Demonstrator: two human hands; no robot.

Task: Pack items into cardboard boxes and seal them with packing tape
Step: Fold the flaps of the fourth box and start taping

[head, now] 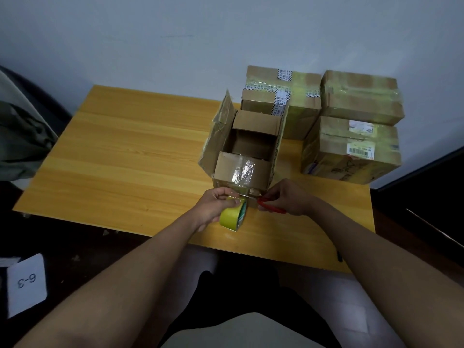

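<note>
An open cardboard box [242,172] stands on the wooden table [120,151], its flaps up and its inside looking empty. Clear tape runs down its near flap toward my hands. My left hand [217,204] grips a yellow-green roll of packing tape [232,217] just in front of the box's near bottom edge, thumb on the pulled-out strip. My right hand [288,199] holds red-handled scissors [270,207] with the blades pointing left at the tape between roll and box.
Three sealed, taped boxes stand at the back right: one behind the open box [296,96], one stacked [361,96] on another [351,156]. A white card marked 6-3 [26,285] lies on the dark floor at left. A dark chair [22,121] stands at far left.
</note>
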